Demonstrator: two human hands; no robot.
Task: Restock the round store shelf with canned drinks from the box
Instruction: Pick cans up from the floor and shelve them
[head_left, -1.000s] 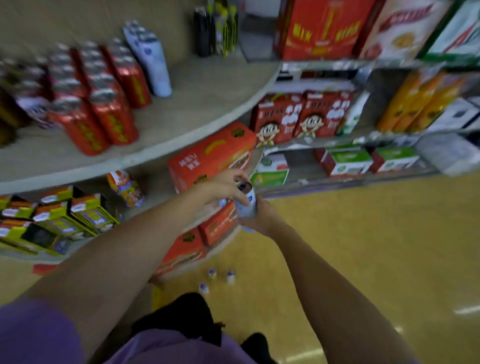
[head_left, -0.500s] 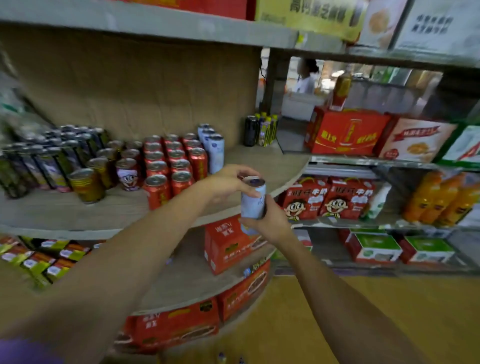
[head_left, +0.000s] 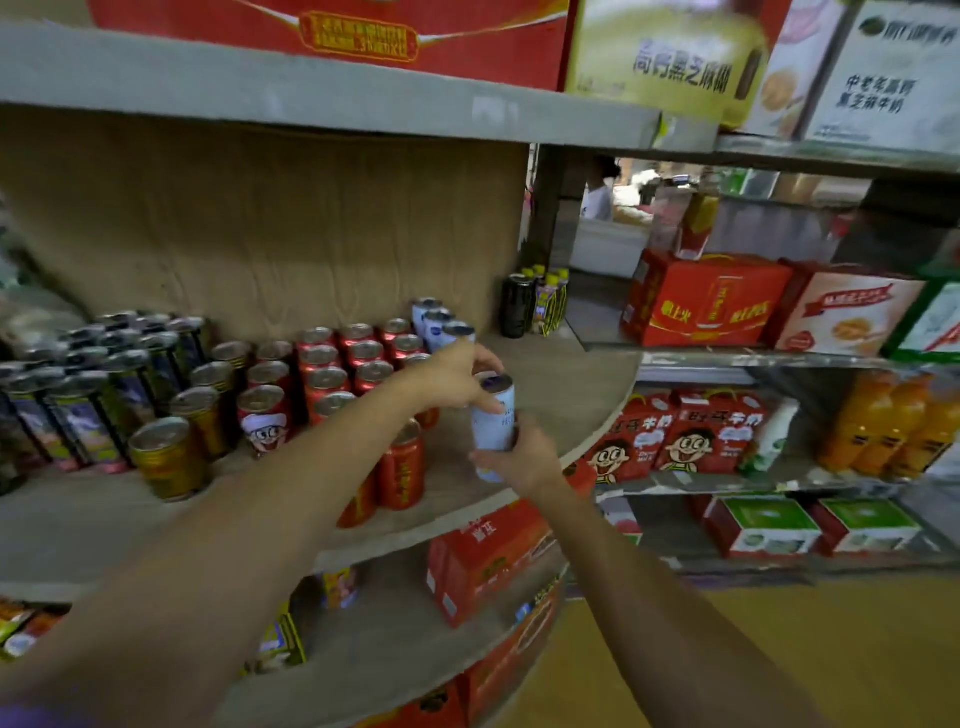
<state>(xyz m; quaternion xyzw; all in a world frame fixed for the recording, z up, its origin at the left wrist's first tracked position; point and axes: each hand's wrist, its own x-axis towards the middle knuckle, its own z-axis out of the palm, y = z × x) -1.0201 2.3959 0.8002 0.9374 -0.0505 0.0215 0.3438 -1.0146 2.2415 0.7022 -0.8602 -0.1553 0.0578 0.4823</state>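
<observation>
Both hands grip one pale blue can (head_left: 493, 421) upright above the front edge of the round shelf (head_left: 571, 400): the right hand (head_left: 524, 457) wraps its base, the left hand (head_left: 457, 379) pinches its top. Red cans (head_left: 332, 374) stand behind, before a brown back panel (head_left: 260, 228). Farther right, straight shelving (head_left: 727, 358) carries red cartons (head_left: 701, 301).

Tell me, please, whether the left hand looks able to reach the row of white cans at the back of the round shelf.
Probably yes. The left hand already sits close in front of the white cans, with bare shelf beside them, though both hands now hold another white can.
</observation>
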